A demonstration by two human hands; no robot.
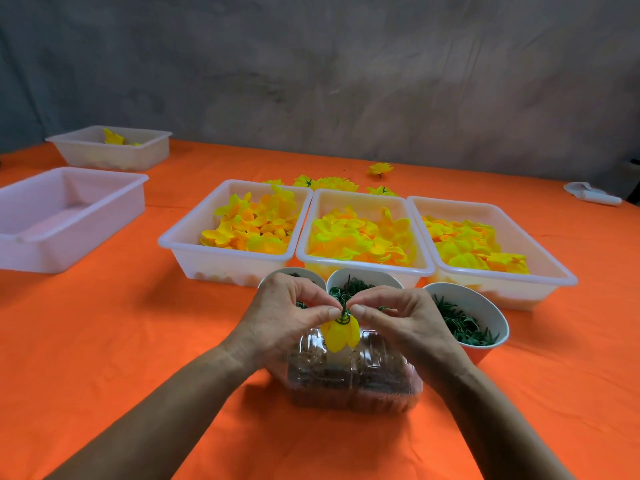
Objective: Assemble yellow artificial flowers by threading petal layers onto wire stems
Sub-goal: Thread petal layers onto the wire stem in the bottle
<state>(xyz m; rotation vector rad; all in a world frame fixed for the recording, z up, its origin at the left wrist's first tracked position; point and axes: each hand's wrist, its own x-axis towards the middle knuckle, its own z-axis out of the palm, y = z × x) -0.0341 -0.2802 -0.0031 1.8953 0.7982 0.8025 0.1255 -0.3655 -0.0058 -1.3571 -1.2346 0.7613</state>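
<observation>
- Left hand (287,317): bare, no glove, ring or watch, short plain nails.
- Right hand (398,323): likewise bare.
- Both forearms enter from 6 o'clock, uncovered to the frame edge; no sleeve in view.

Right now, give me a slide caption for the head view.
Both hands, left hand and right hand, pinch a yellow flower on its green stem above a clear container.
</observation>
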